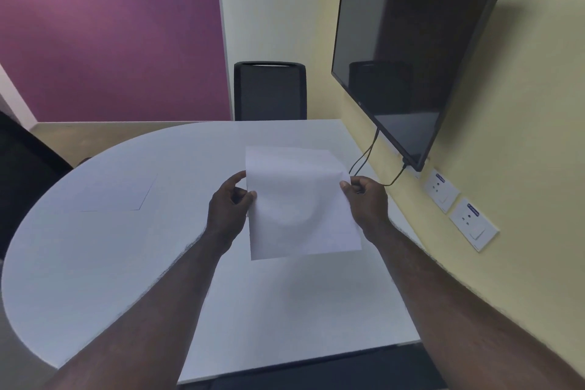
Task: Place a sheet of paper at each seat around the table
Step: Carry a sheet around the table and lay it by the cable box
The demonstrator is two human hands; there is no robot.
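Above the white round-ended table [95, 263], left hand [228, 206] and right hand [367, 199] pinch opposite edges of a white paper sheet [300, 206], fingertips hidden beneath; a second flat sheet [117, 190] is barely discernible.

Two bare forearms in view, no sleeves showing up to the frame edge. Left hand [228, 204] and right hand [367, 199] both bare: no gloves, no rings visible, no watch or band at either wrist. Light hair along both forearms. Fingernails short where they can be seen. No markings or tattoos that I can make out. Rest of body out of frame.
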